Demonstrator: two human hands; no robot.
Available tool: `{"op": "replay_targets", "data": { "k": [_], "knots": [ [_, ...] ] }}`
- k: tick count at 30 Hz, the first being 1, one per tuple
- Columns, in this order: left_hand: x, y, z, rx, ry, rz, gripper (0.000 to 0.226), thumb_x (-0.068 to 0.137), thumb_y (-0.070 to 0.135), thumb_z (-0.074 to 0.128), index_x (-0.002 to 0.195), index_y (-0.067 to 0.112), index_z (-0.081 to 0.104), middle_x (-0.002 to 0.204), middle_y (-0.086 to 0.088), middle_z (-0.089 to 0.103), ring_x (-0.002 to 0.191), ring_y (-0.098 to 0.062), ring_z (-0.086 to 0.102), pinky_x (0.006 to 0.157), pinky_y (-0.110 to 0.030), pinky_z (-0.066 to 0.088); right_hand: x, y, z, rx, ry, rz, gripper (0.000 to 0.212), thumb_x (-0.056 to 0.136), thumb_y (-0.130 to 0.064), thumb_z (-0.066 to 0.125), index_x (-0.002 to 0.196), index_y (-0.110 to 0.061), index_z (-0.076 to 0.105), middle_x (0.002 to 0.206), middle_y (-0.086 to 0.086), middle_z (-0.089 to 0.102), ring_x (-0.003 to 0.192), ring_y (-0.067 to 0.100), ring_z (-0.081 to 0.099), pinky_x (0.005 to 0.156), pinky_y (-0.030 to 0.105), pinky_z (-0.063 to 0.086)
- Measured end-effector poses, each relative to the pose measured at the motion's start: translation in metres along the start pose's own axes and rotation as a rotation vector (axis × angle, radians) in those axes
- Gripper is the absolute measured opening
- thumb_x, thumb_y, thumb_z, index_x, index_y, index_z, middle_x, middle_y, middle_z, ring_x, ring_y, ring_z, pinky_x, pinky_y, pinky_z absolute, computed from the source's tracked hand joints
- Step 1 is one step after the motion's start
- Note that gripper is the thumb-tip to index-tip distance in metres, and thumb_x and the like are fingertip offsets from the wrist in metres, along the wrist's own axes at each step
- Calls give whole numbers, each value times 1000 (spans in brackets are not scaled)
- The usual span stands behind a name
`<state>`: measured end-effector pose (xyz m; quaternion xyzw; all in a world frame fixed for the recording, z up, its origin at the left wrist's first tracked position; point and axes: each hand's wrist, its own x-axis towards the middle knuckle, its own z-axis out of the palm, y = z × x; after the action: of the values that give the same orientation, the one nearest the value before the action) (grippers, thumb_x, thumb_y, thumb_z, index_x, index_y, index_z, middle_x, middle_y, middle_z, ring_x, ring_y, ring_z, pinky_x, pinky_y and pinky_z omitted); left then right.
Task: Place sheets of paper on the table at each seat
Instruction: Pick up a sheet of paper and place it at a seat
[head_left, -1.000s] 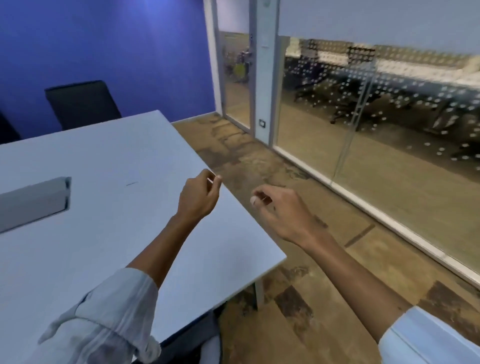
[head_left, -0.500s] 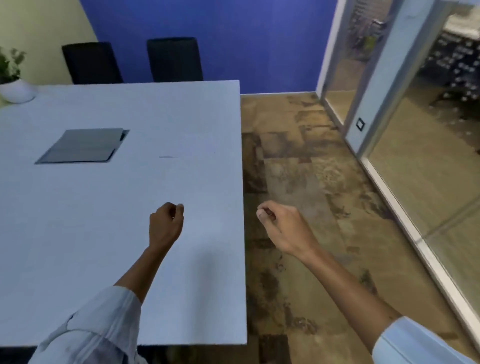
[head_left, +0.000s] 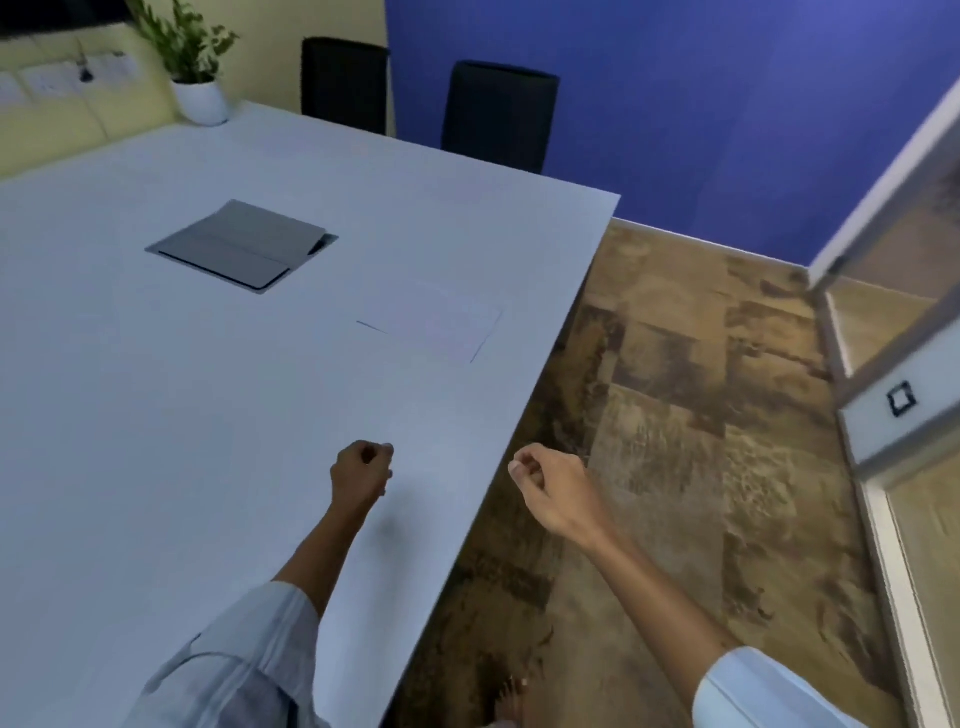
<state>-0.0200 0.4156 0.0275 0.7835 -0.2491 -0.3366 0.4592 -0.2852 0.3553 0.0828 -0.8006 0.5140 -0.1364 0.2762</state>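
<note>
Fingers of left hand (head_left: 362, 470) and right hand (head_left: 551, 488) curled, holding nothing. View swung left since before: sheet (head_left: 435, 323) now visible near surface (head_left: 156, 415) right edge. Seat likely served.

White table (head_left: 156, 415) w/ sheet (head_left: 431, 322), plant pot (head_left: 201, 101).

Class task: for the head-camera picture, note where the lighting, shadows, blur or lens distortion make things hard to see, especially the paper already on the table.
Head view: the white sheet of paper nearly vanishes against the pale table, marked only by thin dark edge shadows; a soft shadow lies under the left hand; the door frame is motion-blurred; wide-angle distortion skews the table edges.
</note>
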Motion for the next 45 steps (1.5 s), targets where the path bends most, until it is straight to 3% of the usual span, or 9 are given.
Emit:
{"op": "replay_targets", "data": {
  "k": [5, 10, 15, 24, 30, 35, 39, 41, 45],
  "knots": [
    [52, 57, 52, -184, 27, -119, 15, 91, 23, 64, 96, 9, 66, 101, -15, 70, 91, -28, 70, 73, -41, 60, 112, 31, -27, -25, -102, -37, 37, 99, -47, 49, 116, -20, 68, 100, -7, 70, 84, 7, 64, 73, 29, 57],
    [109, 88, 84, -346, 80, -263, 32, 90, 26, 67, 110, 1, 61, 107, -14, 63, 98, -27, 64, 76, -40, 60, 230, 53, -37, -47, -205, -81, 37, 101, -44, 50, 119, -16, 66, 114, 1, 71, 102, 20, 68, 87, 40, 59],
    [173, 96, 121, -331, 183, -384, 30, 95, 27, 61, 113, 3, 58, 117, -12, 55, 106, -26, 55, 87, -41, 55, 354, 80, -22, -27, -296, -128, 37, 101, -40, 50, 119, -12, 65, 117, 6, 69, 109, 23, 65, 93, 38, 55],
    [255, 120, 183, -371, 310, -597, 36, 96, 30, 60, 121, 5, 53, 117, -10, 51, 104, -26, 51, 88, -41, 52, 520, 112, 1, -26, -399, -165, 31, 97, -23, 62, 123, -6, 61, 130, 15, 58, 118, 31, 56, 95, 37, 48],
    [284, 122, 214, -457, 388, -695, 37, 93, 30, 64, 119, 5, 54, 114, -11, 53, 103, -28, 53, 86, -42, 52, 561, 121, 14, -62, -502, -121, 46, 93, -25, 67, 133, -5, 53, 135, 17, 54, 127, 37, 48, 99, 40, 44],
    [294, 124, 226, -513, 479, -719, 28, 91, 30, 66, 103, 7, 55, 95, -11, 54, 87, -26, 54, 77, -40, 50, 574, 116, 20, -7, -540, -126, 53, 91, -24, 72, 134, -2, 51, 127, 18, 62, 122, 34, 56, 99, 39, 45],
    [295, 130, 232, -554, 474, -735, 36, 90, 32, 67, 113, 6, 56, 103, -10, 57, 96, -26, 55, 81, -41, 49, 578, 110, 24, -8, -602, -103, 55, 90, -25, 73, 135, -1, 51, 119, 16, 68, 119, 33, 59, 98, 41, 49],
    [292, 131, 234, -572, 453, -738, 40, 90, 33, 67, 117, 5, 56, 107, -11, 57, 98, -26, 54, 82, -41, 48, 577, 110, 28, -60, -614, -119, 47, 90, -24, 72, 128, -1, 56, 115, 16, 69, 117, 35, 60, 95, 41, 50],
    [283, 132, 237, -593, 402, -748, 44, 91, 34, 66, 122, 5, 56, 118, -13, 59, 104, -26, 53, 85, -41, 47, 573, 108, 34, -24, -616, -123, 18, 91, -18, 66, 94, 0, 65, 100, 19, 72, 96, 36, 68, 72, 30, 48]
  ]
}}
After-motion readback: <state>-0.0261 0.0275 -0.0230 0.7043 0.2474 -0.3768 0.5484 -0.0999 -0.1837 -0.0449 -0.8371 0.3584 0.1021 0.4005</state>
